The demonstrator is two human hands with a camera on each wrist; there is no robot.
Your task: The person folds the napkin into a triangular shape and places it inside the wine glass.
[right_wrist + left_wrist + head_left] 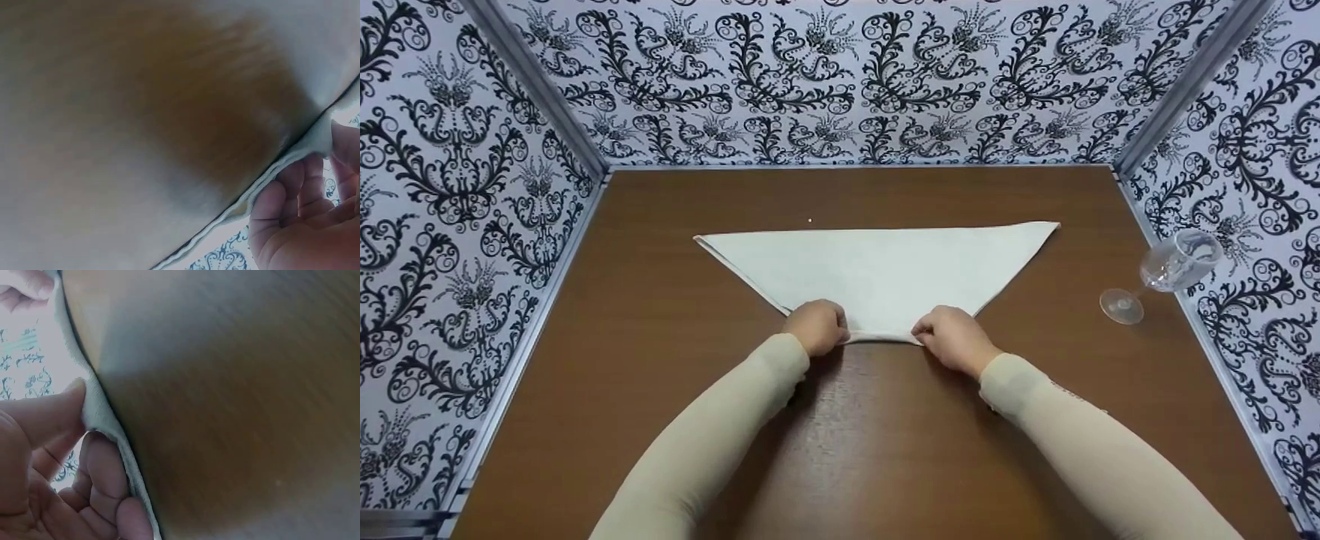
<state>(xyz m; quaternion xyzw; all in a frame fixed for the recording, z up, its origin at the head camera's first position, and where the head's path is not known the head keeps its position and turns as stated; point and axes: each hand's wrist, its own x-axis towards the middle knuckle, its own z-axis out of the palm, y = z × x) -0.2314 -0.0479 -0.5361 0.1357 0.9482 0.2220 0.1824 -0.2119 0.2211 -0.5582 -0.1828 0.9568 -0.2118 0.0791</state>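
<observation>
A white cloth napkin (877, 270) lies on the brown table, folded into a wide shape with a long straight far edge and sides slanting in to a short near edge. My left hand (817, 327) pinches the left end of that near edge between thumb and curled fingers. At its right end, my right hand (956, 339) pinches the cloth the same way. The left wrist view shows the thumb pressing the napkin's edge (98, 402) against the fingers. In the right wrist view, layers of the edge (247, 197) run past the curled fingers of the right hand (309, 219).
A clear wine glass (1181, 260) stands at the table's right side, near the patterned wall. White panels with black scrollwork (825, 82) enclose the brown table (855, 450) at the back, left and right. A tiny white speck (810, 220) lies behind the napkin.
</observation>
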